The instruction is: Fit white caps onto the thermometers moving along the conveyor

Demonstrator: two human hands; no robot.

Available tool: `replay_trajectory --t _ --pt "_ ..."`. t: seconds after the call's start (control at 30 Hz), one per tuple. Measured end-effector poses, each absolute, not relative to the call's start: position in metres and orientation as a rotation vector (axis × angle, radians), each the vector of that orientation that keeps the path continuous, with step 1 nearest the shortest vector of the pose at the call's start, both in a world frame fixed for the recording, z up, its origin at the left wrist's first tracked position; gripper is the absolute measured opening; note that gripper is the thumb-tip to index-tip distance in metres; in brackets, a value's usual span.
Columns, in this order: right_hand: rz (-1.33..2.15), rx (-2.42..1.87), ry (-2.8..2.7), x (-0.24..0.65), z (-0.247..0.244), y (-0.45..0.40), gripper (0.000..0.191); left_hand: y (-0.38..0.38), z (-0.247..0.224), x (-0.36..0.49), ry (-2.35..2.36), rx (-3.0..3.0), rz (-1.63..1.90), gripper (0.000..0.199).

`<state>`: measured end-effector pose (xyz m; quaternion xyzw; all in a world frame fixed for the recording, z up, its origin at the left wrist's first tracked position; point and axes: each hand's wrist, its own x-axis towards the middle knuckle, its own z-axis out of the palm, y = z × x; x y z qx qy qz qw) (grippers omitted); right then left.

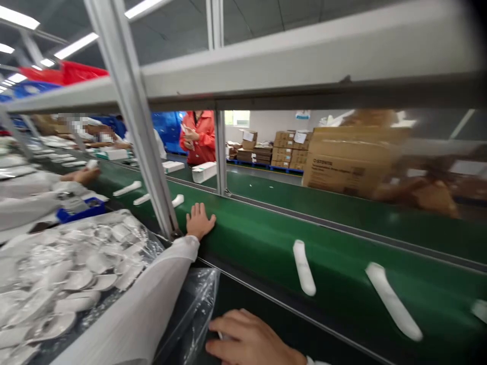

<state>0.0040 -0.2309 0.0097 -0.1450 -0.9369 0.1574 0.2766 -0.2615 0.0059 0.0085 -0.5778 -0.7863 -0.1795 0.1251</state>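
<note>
My left hand (200, 221) reaches over the green conveyor belt (251, 238), its fingers spread and nothing in them. Just beyond its fingertips a white plastic part (177, 201) lies on the belt. Near the bottom edge my right hand (253, 338) is over the dark near surface, fingers curled, with a small light piece showing between them, mostly hidden. A clear plastic bag (203, 299) lies beside it. Farther right on the belt rest a long white part (304, 268) and another white part (393, 301).
Many white shells (83, 274) lie on plastic at the left, near a blue tray (81, 209). A metal post (133, 116) rises by the belt. A person in red (203, 137) stands across. Another person's hand (85, 175) is at the far left. Cardboard boxes (342, 162) stand behind.
</note>
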Motion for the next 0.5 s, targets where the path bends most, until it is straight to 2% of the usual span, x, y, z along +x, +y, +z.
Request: replay_trajectory --t 0.1,0.27,0.5 --pt "0.536 -0.538 -2.394 0.013 0.020 -0.228 0.042 0.014 0.003 -0.265 -2.225 -1.708 -0.558 0.079" --pt "0.570 -0.710 -2.277 0.024 0.025 -0.227 0.044 0.012 0.000 -0.262 -2.230 -1.721 -0.500 0.080" --pt "0.439 -0.655 -2.388 0.026 0.017 -0.227 0.046 0.007 0.002 -0.258 -2.292 -1.724 -0.467 0.082"
